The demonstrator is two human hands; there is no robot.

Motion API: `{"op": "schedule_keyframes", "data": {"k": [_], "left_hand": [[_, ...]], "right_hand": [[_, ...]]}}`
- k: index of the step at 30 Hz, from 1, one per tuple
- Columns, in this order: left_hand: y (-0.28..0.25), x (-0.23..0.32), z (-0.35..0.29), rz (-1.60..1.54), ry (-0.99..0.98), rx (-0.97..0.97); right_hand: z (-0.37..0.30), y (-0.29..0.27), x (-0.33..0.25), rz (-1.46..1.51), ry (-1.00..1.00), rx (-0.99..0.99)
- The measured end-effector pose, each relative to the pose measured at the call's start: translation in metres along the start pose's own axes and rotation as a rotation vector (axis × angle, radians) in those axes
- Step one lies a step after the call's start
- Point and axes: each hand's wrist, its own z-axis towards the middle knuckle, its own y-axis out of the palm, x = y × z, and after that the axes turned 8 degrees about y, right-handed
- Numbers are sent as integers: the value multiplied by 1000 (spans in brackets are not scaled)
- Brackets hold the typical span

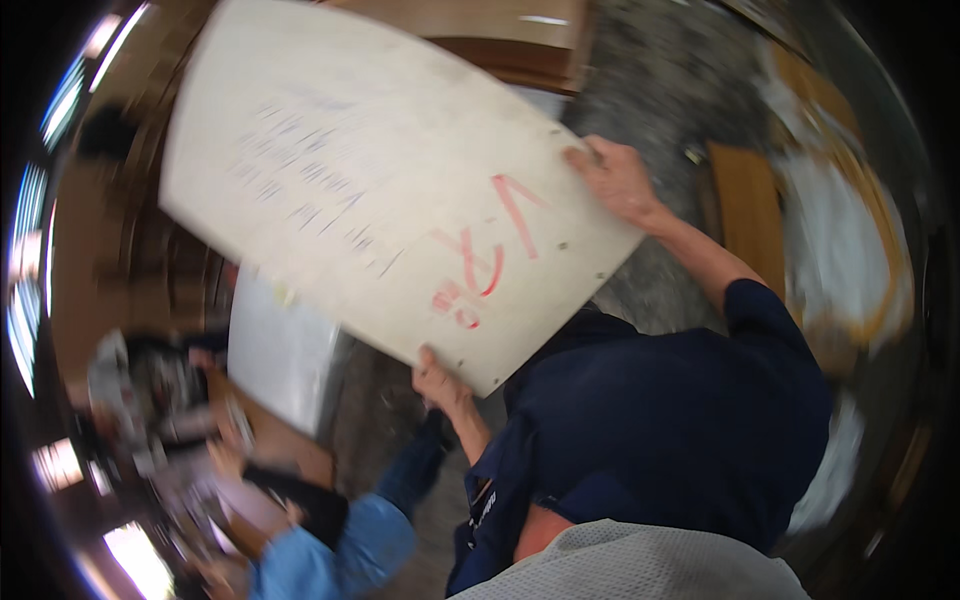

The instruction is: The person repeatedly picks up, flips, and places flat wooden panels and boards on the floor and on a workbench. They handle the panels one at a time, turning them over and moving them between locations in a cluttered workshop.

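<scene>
Over the speckled floor (650,80), left hand (437,382) and right hand (617,178) grip a pale board (380,180).

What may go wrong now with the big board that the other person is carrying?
The board is large and tilted. The person in the dark blue shirt grips it only at its edges, with one hand high and the other hand low, so it might slip or pinch fingers. It may also hide the blurred clutter nearby, so bumping or tripping seems possible.
</scene>
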Motion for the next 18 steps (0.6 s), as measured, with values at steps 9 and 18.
{"op": "schedule_keyframes", "data": {"k": [9,18], "left_hand": [[66,82,-21,130,415,-403],[90,97,24,140,267,-933]], "right_hand": [[-148,-98,25,516,-31,473],[-258,-56,29,307,388,1162]]}}
